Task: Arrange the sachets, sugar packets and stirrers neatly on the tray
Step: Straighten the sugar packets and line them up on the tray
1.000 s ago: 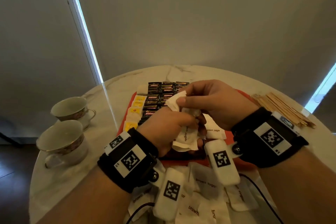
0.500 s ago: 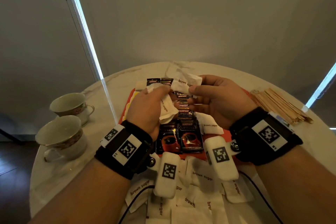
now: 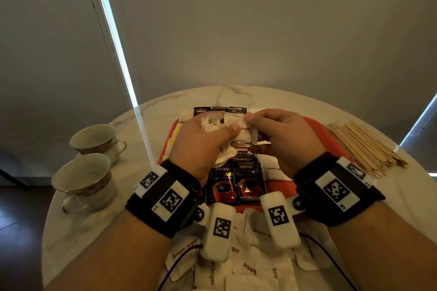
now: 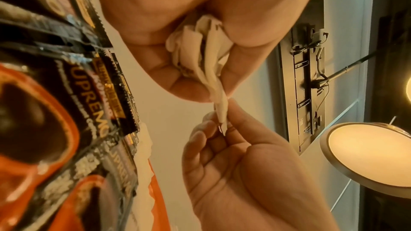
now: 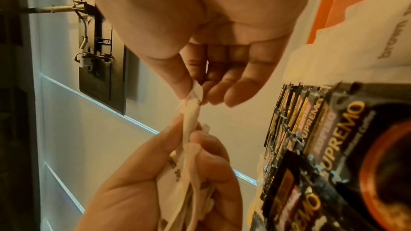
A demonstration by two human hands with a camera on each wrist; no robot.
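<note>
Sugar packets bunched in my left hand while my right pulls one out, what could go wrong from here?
1. The left hand grips several crumpled sugar packets; while the right hand pinches one packet's edge, others may slip onto the coffee sachets lined up on the tray.
2. Paper pinched at the edge could tear and spill sugar.

Matt white paper sugar packets (image 3: 244, 136) are creasing softly; the black coffee sachets (image 3: 248, 184) are gleaming like glossy foil. Pale bare wood stirrers (image 3: 364, 149) are lying on polished veined marble table (image 3: 236, 95), beside glazed porcelain teacups (image 3: 85, 182).
</note>
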